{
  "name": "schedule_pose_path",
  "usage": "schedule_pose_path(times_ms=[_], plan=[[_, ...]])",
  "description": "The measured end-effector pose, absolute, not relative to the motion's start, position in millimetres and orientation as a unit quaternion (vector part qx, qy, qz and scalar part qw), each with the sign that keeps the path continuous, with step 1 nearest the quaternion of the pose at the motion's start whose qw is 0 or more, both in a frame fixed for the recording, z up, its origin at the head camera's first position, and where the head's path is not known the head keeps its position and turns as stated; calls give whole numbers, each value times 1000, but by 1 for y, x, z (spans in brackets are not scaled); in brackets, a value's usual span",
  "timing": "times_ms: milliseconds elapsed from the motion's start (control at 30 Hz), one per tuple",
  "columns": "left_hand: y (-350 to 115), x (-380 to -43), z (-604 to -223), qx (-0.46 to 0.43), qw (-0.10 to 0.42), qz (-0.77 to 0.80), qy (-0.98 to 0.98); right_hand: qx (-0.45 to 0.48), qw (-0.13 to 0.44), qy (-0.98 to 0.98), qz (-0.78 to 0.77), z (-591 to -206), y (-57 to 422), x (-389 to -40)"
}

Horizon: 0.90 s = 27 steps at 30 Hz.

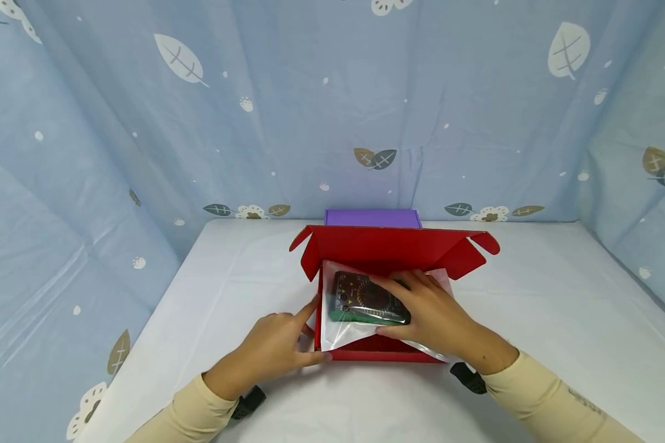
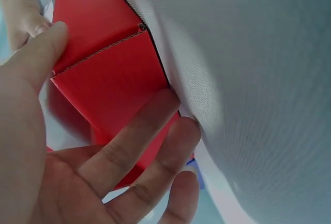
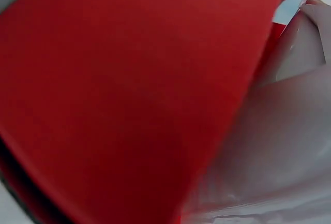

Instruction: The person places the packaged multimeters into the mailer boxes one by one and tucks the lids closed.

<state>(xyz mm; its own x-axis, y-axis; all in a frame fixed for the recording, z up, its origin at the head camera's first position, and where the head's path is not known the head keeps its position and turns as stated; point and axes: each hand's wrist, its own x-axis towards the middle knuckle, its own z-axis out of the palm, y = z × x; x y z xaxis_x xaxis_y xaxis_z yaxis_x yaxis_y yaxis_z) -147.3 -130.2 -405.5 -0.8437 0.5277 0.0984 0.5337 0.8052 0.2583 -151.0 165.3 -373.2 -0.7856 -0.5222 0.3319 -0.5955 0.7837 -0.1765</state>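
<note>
A multimeter (image 1: 360, 295) with a black dial face and green edges lies inside a clear plastic bag (image 1: 339, 335) at the opening of a red cardboard box (image 1: 388, 355). My right hand (image 1: 429, 311) grips the multimeter through the bag, thumb on its near side and fingers over the far side. At the box's front left corner, my left hand (image 1: 279, 341) holds the cardboard. In the left wrist view, the thumb (image 2: 49, 43) is at the front edge and the fingers (image 2: 124, 151) lie along the side wall. Red cardboard and the translucent bag (image 3: 279, 136) fill the right wrist view, hiding the right fingers.
The red lid (image 1: 377, 246) stands raised at the back, its side flaps spread. Behind it is a purple box (image 1: 372, 218). A white cloth (image 1: 244, 264) covers the table, and a blue patterned curtain (image 1: 310, 111) hangs around it. Black devices (image 1: 249, 403) sit at both wrists.
</note>
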Motion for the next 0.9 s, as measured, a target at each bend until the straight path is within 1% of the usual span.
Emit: schedule_pose_path(times_ms=[233,567,767,900], plan=[[-130,-148,-405,-275,2,-150,-950,305,127,-935,133,-379,163,-159],[-130,-147,-407,-283,18,-153,-947,304,115,-938,122,-390,164,-166],[-130,-147,-407,-281,18,-149,-948,300,108,-940,120,-398,164,-170],[-129,-147,-407,-280,16,-150,-948,309,114,-937,119,-405,164,-173]])
